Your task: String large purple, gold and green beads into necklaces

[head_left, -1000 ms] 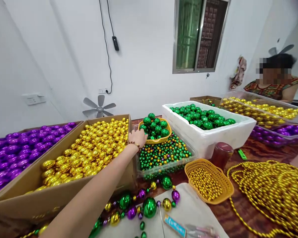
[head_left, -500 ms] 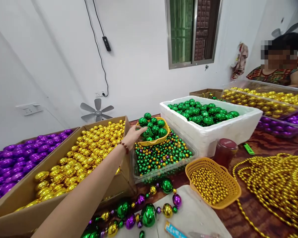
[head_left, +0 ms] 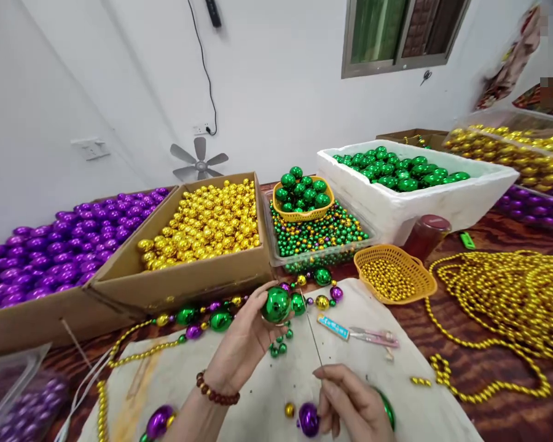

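Observation:
My left hand (head_left: 244, 344), with a brown bead bracelet at the wrist, grips a large shiny green bead (head_left: 276, 305) between thumb and fingers above the cloth. In my right hand (head_left: 352, 402), thumb and forefinger pinch a long thin needle (head_left: 314, 336), its far end pointing up and slightly left. The needle's tip shows just right of the held bead, apart from it as far as I can see. Beside my right hand are a purple bead (head_left: 308, 419) and a small gold bead (head_left: 289, 409); another green bead (head_left: 387, 408) is partly hidden behind it.
A bead garland (head_left: 220, 320) curves across the pale cloth (head_left: 424, 380). Behind stand boxes of purple beads (head_left: 74, 245) and gold beads (head_left: 203, 227), an orange basket (head_left: 304, 215) of green beads, and a white foam box (head_left: 364, 196). Gold bead strings (head_left: 511, 301) lie right, near a snips-like tool (head_left: 373, 336).
My left hand has come back from the orange basket of green beads, now gripping a green one. My right hand has come into view with the needle. The view has tilted down.

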